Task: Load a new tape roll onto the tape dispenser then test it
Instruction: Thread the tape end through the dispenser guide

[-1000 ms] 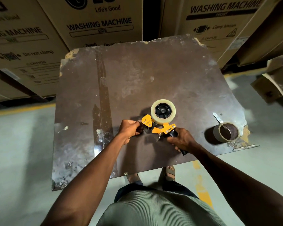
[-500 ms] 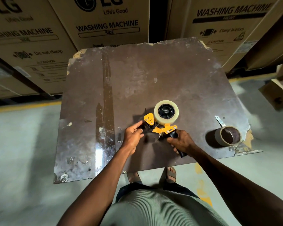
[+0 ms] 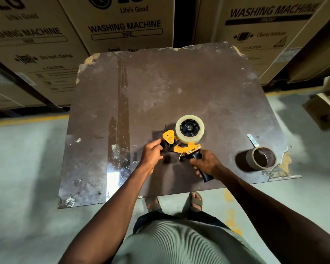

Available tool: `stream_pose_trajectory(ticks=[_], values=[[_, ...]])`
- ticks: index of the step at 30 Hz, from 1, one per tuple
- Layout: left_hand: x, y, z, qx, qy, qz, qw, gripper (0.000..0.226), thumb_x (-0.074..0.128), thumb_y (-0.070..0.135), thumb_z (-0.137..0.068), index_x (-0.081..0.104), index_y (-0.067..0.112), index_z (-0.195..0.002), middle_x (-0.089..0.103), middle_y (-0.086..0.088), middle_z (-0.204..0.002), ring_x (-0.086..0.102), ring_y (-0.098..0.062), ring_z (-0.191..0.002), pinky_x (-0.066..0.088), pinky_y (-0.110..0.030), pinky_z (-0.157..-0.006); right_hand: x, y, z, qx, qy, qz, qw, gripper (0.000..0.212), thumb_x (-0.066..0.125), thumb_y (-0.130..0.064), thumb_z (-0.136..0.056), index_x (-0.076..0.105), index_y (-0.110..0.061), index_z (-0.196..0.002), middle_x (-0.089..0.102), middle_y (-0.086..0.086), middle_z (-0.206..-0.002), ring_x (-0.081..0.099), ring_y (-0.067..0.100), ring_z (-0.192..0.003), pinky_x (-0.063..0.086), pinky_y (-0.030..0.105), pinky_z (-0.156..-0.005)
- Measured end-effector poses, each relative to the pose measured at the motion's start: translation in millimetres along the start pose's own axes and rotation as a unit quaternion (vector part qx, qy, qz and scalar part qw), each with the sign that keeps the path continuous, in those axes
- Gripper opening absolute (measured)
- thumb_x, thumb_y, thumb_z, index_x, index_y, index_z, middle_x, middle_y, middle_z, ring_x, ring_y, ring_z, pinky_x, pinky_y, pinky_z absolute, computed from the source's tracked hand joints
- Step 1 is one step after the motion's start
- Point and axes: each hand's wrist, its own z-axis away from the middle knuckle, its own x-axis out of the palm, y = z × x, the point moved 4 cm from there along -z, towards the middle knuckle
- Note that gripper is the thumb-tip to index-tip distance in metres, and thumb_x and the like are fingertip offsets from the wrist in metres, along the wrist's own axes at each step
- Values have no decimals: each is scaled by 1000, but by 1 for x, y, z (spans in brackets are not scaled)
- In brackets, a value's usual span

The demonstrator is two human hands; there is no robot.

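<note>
An orange tape dispenser [image 3: 187,148] with a black handle lies on its side on the brown table [image 3: 179,88]. A full roll of clear tape [image 3: 190,128] sits on its black hub. My right hand [image 3: 206,163] is closed around the black handle. My left hand [image 3: 151,153] pinches the black roller end of the dispenser beside the orange triangular plate [image 3: 168,138]. Whether tape is between the left fingers cannot be seen.
An empty brown cardboard tape core [image 3: 261,158] with a loose tape tab stands near the table's chipped right corner. Washing machine cartons [image 3: 122,23] line the far side. A glossy tape strip [image 3: 118,130] runs along the table's left part. My sandalled feet show below the near edge.
The camera has shifted slightly. My left hand has slid a little from the dispenser's front and now pinches its roller end. The right hand keeps its hold on the handle.
</note>
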Motion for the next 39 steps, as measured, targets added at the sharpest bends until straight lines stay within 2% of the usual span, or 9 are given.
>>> stream_pose_trajectory(ticks=[10, 14, 17, 20, 23, 26, 29, 34, 39], values=[[-2, 1, -1, 5, -2, -14, 1000, 38, 47, 28, -102, 57, 8, -134, 57, -6, -127, 50, -18, -122, 52, -51, -95, 0, -1, 1, -15, 4, 30, 999, 23, 68, -25, -91, 58, -10, -105, 65, 9, -70, 62, 19, -49, 56, 37, -51], [-2, -1, -6, 28, -5, -52, 998, 36, 57, 52, -93, 72, 24, -111, 61, 1, -104, 57, -11, -97, 58, -47, -85, 1, -4, -1, -32, 57, 93, 994, 48, 68, -66, -76, 64, -24, -100, 72, 1, -78, 70, 21, -54, 61, 37, -57], [-1, -1, -9, 38, -1, -86, 996, 32, 60, 66, -82, 73, 37, -85, 56, -2, -82, 55, -12, -83, 60, -44, -76, -6, -6, 5, -48, 177, 257, 949, 85, 53, -95, -58, 56, -24, -105, 66, 1, -96, 66, 22, -83, 59, 39, -76], [-4, 0, -12, 44, 29, -118, 992, 43, 61, 69, -77, 70, 27, -76, 40, -1, -61, 49, -17, -69, 59, -47, -71, -11, -24, 14, -219, 242, 345, 880, 77, 67, -74, -72, 51, -18, -122, 54, 7, -112, 54, 25, -97, 53, 40, -78], [-7, -3, -20, 46, 63, -137, 988, 66, 63, 80, -65, 68, 14, -70, 30, 2, -58, 35, -18, -62, 50, -39, -66, -12, -49, 16, -433, 209, 386, 787, 49, 74, -51, -78, 65, -25, -119, 62, 4, -114, 55, 28, -98, 50, 41, -75], [-4, 1, -19, 56, 53, -150, 986, 31, 66, 73, -68, 74, 45, -80, 43, 3, -62, 41, -16, -65, 57, -45, -69, -12, -64, 7, -504, 120, 427, 741, 33, 77, -46, -79, 75, -29, -108, 68, -2, -108, 58, 26, -95, 47, 38, -76], [-4, 5, -17, 63, 53, -149, 985, 14, 69, 63, -76, 67, 54, -86, 49, 5, -64, 45, -15, -66, 58, -53, -76, -9, -75, 4, -510, 42, 460, 726, 26, 74, -43, -83, 78, -25, -101, 72, 1, -103, 64, 27, -90, 53, 43, -73], [-5, 0, -20, 63, 54, -159, 984, 24, 66, 72, -66, 68, 58, -86, 49, 5, -64, 46, -16, -67, 57, -54, -79, -4, -82, -3, -499, 7, 471, 727, 27, 70, -42, -86, 78, -20, -99, 72, 3, -103, 64, 28, -91, 54, 45, -75], [-4, 0, -20, 70, 69, -155, 983, 22, 66, 73, -65, 73, 53, -71, 39, 6, -60, 37, -18, -63, 46, -36, -61, 0, -85, -7, -486, 7, 421, 766, 35, 59, -50, -88, 79, -22, -91, 74, 1, -94, 64, 29, -85, 52, 41, -72]])
